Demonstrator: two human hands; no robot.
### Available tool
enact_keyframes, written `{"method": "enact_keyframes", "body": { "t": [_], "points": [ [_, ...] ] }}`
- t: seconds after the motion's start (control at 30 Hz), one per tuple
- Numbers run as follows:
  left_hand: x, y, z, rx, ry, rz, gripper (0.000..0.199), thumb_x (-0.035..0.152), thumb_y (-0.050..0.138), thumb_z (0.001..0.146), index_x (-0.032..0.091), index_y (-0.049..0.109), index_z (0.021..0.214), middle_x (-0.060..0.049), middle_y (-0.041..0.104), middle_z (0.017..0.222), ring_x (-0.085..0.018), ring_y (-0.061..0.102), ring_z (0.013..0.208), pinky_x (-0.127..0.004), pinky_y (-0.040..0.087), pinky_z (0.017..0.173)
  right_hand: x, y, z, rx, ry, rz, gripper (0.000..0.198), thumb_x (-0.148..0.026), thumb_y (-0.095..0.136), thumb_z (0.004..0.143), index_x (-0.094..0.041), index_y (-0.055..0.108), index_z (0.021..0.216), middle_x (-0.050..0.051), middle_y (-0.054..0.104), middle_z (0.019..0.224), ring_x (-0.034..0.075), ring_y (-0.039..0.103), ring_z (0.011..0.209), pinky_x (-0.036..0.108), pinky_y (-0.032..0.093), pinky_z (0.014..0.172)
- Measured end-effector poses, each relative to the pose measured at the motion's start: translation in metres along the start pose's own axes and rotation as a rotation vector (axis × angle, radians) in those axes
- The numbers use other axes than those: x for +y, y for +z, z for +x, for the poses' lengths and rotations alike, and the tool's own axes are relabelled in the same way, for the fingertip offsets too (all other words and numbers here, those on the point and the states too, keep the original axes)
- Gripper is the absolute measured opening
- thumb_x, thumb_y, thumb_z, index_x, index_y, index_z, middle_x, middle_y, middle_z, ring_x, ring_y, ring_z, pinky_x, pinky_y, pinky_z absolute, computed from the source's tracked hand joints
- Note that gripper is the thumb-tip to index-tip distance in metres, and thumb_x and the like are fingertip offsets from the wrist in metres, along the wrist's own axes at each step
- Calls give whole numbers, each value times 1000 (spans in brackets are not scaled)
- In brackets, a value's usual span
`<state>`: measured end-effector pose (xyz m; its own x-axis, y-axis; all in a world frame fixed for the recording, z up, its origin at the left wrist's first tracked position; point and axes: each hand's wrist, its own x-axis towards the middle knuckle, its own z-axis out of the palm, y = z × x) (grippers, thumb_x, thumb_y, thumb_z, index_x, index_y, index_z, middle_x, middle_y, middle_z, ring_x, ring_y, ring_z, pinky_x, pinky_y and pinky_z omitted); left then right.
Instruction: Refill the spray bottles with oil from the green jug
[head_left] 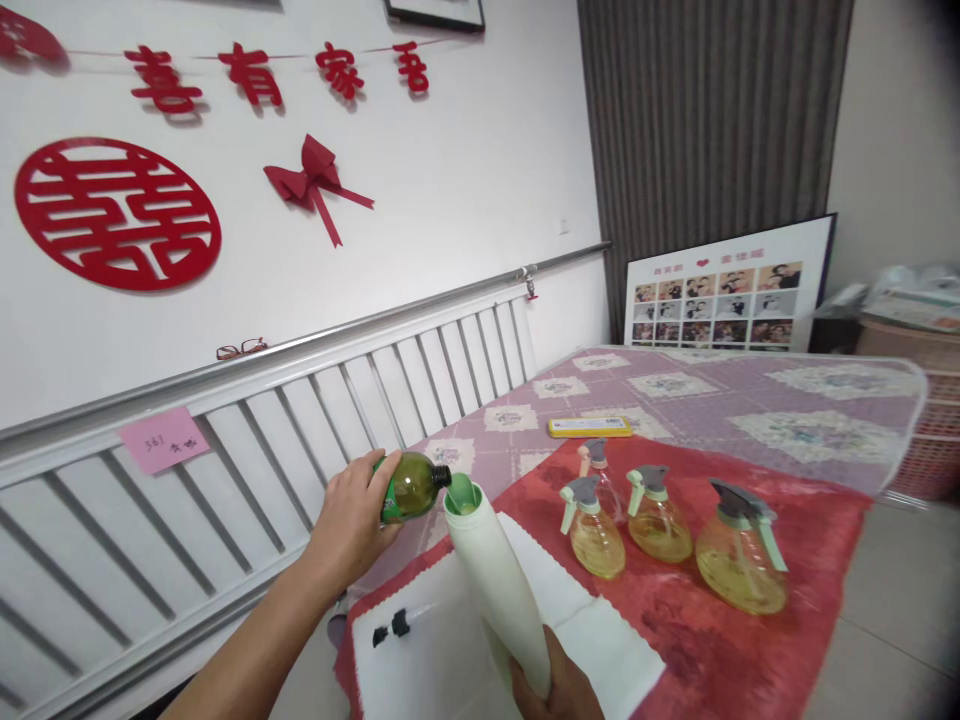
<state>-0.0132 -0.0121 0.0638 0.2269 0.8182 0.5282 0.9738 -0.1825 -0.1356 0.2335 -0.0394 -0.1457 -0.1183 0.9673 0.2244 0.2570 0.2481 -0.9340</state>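
My left hand (355, 515) is wrapped round a green glass bottle (414, 487) with a green label, tipped so its dark neck points right. Its mouth is at the open top of a pale green plastic bottle (499, 585), and a thin stream of liquid shows at that opening. My right hand (559, 680) grips the pale bottle low down and holds it at a slant. Beneath lies a white cloth (600, 640), with a black pump head (391, 627) on its left part. Several clear spray bottles stand to the right, among them one with yellow liquid (598, 543).
A red cloth (810, 520) covers the near part of the table, over a purple patterned tablecloth (712, 400). A yellow-edged flat box (590, 427) lies behind the spray bottles. A white radiator (300, 450) runs along the left, carrying a pink note (163, 440).
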Motion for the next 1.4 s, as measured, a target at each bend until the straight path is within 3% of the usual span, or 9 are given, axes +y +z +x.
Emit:
{"method": "enact_keyframes", "body": {
  "t": [0.43,1.1,1.4],
  "points": [
    [4,-10,2,23,46,147,75,16,66,75,25,37,144,-15,51,141,-35,50,126,-51,44,98,3,2,1,-46,12,16,31,-37,54,83,-22,64,109,6,79,93,23,74,84,29,57,76],
    [12,-27,10,-58,49,237,75,15,64,78,26,35,147,-14,49,144,-35,46,130,-52,42,101,1,0,-1,-57,15,-29,33,-37,51,85,-21,63,111,7,79,98,23,74,87,27,56,76],
    [13,-29,12,-34,80,278,74,14,64,76,27,38,144,-14,51,143,-35,49,128,-51,43,100,-3,0,0,-22,19,-14,28,-39,54,81,-23,66,100,6,79,92,23,74,84,27,57,72]
  ]
}}
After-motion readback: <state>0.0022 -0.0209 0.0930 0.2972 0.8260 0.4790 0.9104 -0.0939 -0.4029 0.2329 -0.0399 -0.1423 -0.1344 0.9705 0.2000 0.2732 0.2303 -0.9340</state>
